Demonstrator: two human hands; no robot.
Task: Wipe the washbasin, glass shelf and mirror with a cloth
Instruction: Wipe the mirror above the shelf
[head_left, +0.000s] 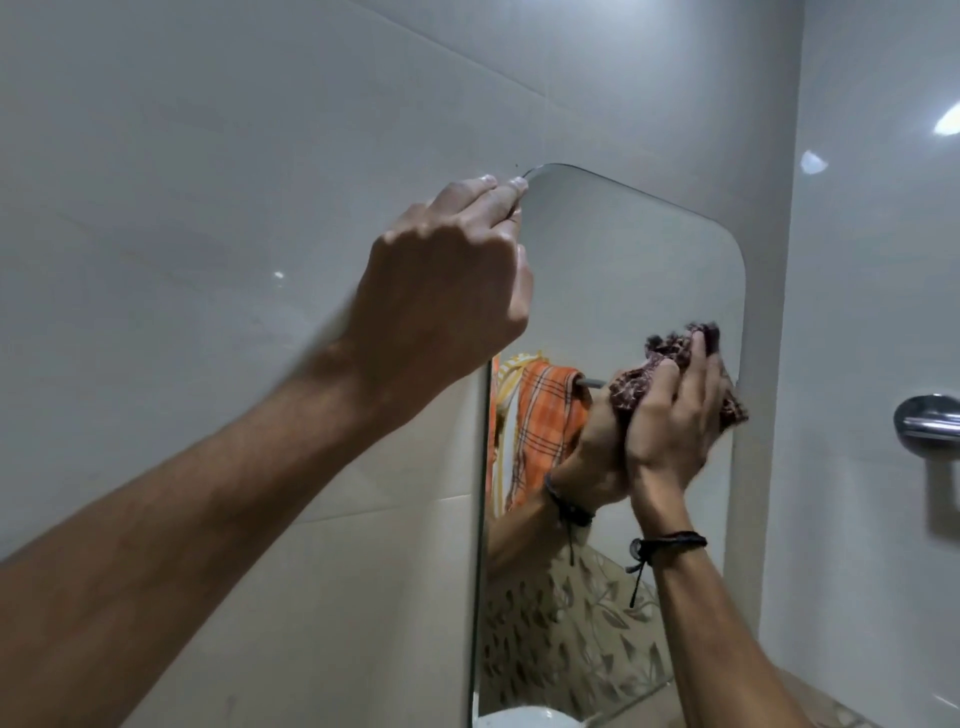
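Observation:
A frameless mirror (639, 270) with rounded corners hangs on the white tiled wall. My left hand (447, 270) grips its upper left edge, fingers curled over the rim. My right hand (675, 415) presses a bunched dark red patterned cloth (675, 358) against the glass near the mirror's right edge. The mirror reflects my right hand and its wrist cord. A sliver of the white washbasin (524, 719) shows at the bottom edge. The glass shelf is out of view.
A chrome wall fitting (930, 423) sticks out from the tiles at the right. The mirror reflects an orange checked towel (545, 421) on a rail and leaf-patterned tiles (571, 639). White glossy tiles surround the mirror.

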